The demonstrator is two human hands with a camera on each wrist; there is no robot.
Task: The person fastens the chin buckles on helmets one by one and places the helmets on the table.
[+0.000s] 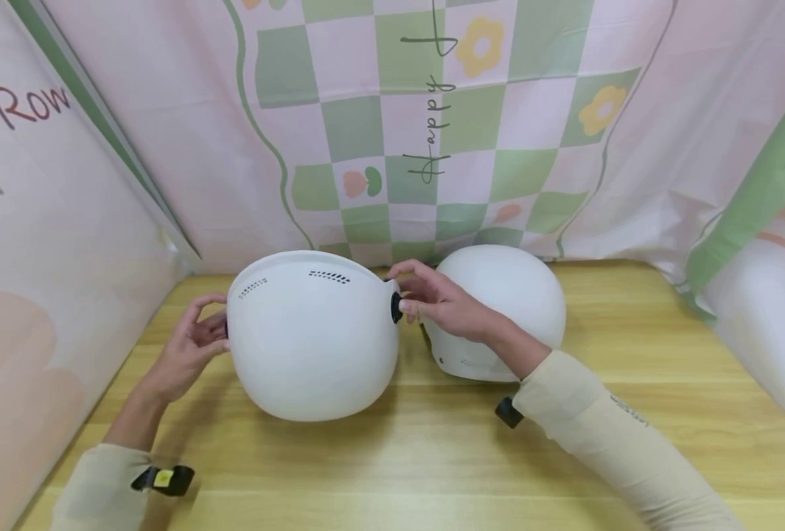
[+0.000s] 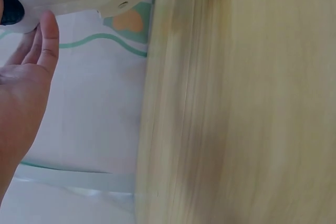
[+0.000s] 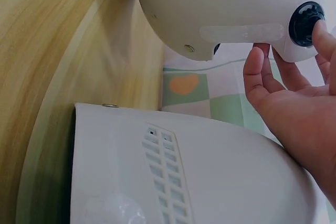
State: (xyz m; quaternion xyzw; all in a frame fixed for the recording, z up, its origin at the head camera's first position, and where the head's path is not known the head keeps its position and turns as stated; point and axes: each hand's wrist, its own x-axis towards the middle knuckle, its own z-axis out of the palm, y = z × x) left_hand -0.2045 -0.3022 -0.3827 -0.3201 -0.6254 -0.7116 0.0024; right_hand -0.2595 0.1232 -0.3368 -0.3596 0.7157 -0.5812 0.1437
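Both hands hold a white helmet (image 1: 312,346) by its two sides, with its rounded shell toward me and small vent slots near the upper edge. My left hand (image 1: 193,343) grips its left side, fingers at the rim beside a black knob (image 2: 11,9). On the other side, the thumb of my right hand (image 1: 452,302) presses a round black knob (image 3: 305,23), and its fingers reach under the rim. In the right wrist view the held helmet hangs above the wooden table. Behind my right forearm sits a second white helmet (image 1: 498,287), its vent slots visible in the right wrist view.
The wooden table (image 1: 365,472) has light grain. A patterned curtain (image 1: 412,125) with green checks and flowers stands along its back, and pale printed sheets (image 1: 67,258) flank the sides. Black wrist-worn devices (image 1: 166,479) sit at both sleeves.
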